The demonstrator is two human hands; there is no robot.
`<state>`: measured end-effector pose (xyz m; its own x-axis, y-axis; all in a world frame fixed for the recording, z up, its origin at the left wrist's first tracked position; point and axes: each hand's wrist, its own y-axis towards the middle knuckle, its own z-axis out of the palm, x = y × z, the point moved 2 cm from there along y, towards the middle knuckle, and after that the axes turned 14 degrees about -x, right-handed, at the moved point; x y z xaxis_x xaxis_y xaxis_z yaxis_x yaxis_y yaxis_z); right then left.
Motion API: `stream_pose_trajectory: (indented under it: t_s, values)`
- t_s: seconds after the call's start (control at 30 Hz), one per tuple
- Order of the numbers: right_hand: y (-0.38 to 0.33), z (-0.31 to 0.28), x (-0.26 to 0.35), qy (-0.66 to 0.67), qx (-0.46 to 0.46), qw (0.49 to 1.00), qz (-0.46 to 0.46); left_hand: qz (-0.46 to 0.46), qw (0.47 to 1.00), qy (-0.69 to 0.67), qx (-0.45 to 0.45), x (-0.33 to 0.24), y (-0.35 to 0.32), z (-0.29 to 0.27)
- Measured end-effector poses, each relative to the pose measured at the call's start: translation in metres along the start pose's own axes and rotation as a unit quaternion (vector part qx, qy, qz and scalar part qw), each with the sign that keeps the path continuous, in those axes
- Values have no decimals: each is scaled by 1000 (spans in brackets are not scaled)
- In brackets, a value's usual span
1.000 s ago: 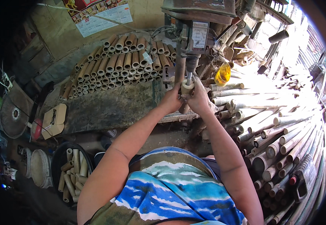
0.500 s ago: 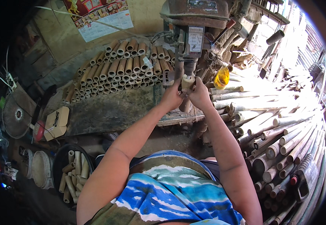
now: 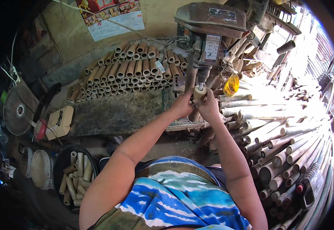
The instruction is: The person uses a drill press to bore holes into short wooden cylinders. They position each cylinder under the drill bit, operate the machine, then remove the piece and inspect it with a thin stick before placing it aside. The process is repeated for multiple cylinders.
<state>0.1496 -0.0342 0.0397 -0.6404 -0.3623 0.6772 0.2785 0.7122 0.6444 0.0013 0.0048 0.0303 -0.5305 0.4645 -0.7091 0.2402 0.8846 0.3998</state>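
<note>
In front of me, a short bamboo tube (image 3: pixel 200 92) stands roughly upright under the drill press (image 3: pixel 210 23). The metal drill bit (image 3: pixel 201 86) comes down from the chuck (image 3: pixel 204 73) and meets the tube's pale top end; its tip is hidden. My left hand (image 3: pixel 183 105) grips the tube from the left and my right hand (image 3: pixel 210 106) from the right, the fingers of both closed round it. My thumbs lie close together on its near side. Between my hands and the bench edge, a brownish rounded piece (image 3: pixel 194 115) shows, partly covered.
Many cut bamboo tubes (image 3: pixel 136 69) are stacked on the workbench (image 3: pixel 124 111) at the back left. Long bamboo poles (image 3: pixel 274 115) fill the right side, with a yellow container (image 3: pixel 231 85) near them. A black tub (image 3: pixel 94 161) of bamboo pieces and a fan (image 3: pixel 20 110) are at left.
The gap between the chuck and the top of the bamboo tube has widened, so more of the drill bit shows. The whole view has shifted slightly. Both hands keep their hold.
</note>
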Motion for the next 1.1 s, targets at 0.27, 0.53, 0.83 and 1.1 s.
stream_pose_trajectory:
  t_s: [0.27,0.53,0.83,1.1]
  values:
    - [1,7,-6,-11,34,999,31,-16,999,-45,-27,9,-5,10]
    - [-9,10,-24,10,4,1000,19,13,999,-18,-29,20,-7,25]
    - [-35,10,-37,-32,65,994,79,4,999,-53,12,32,-31,30]
    - [-77,2,-49,7,123,982,145,-12,996,-82,15,45,-72,47]
